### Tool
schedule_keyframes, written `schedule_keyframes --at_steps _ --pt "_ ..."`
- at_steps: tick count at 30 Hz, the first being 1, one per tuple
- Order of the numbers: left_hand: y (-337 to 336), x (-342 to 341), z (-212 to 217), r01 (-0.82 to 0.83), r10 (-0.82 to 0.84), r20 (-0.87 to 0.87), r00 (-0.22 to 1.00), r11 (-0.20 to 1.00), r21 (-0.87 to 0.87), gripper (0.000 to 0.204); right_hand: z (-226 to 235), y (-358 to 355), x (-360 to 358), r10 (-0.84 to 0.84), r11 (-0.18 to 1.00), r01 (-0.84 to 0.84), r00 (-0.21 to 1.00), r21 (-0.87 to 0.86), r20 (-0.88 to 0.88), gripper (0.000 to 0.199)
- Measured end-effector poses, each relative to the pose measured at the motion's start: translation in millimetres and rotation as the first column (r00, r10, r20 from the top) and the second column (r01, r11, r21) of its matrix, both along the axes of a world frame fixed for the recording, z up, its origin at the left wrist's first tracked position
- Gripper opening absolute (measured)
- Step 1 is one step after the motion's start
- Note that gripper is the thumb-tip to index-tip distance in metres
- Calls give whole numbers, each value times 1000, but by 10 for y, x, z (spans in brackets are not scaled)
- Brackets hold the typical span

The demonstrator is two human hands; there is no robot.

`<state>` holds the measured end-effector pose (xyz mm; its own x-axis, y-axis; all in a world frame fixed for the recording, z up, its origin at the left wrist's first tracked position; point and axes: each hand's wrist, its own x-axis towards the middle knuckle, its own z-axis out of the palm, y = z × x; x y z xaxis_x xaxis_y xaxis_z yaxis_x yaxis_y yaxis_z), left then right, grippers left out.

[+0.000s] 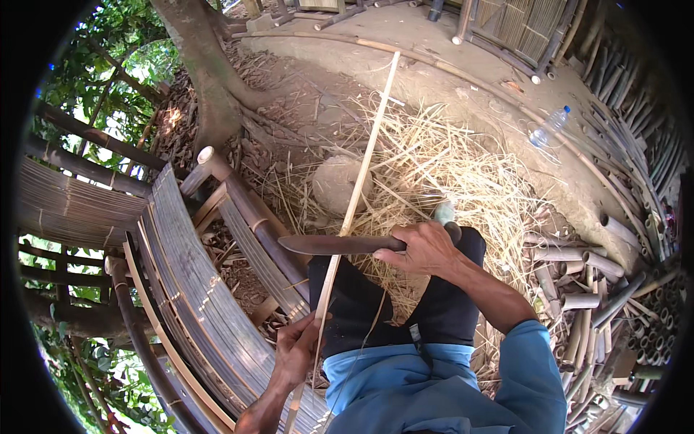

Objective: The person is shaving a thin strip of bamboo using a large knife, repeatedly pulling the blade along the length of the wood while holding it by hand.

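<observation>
A long pale bamboo strip (366, 155) runs from beside my lap up and away over the ground. My left hand (296, 349) is closed around its lower part, near my left thigh. In my right hand (421, 249) is a large knife (332, 245) with a broad dark blade, pointing left. The blade lies across the strip, above my knees; whether it bites into the strip I cannot tell. Most of the knife's handle is hidden in my fist.
Bamboo shavings (463, 166) heap up in front of me, beside a round stump (340, 184). A slatted bamboo bench (210, 282) stands at my left, near a tree trunk (206, 65). Cut bamboo pieces (578, 300) pile up at right. A plastic bottle (551, 127) lies far right.
</observation>
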<state>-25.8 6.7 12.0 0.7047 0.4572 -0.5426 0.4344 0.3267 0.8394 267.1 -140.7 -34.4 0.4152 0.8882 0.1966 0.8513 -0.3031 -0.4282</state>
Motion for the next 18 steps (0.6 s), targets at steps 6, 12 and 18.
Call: schedule_keyframes --at_steps 6,12,18 --pt "-124 -269 391 3 18 -220 975 996 92 32 109 79 634 -376 927 358 877 -116 -299 71" --pt "-382 -970 397 75 -55 -309 949 996 51 31 -195 -471 2332 -606 795 606 796 -22 -2 84" --pt "-190 -982 235 161 -113 -151 982 919 359 32 98 -126 1871 -655 738 675 704 -29 -275 92"
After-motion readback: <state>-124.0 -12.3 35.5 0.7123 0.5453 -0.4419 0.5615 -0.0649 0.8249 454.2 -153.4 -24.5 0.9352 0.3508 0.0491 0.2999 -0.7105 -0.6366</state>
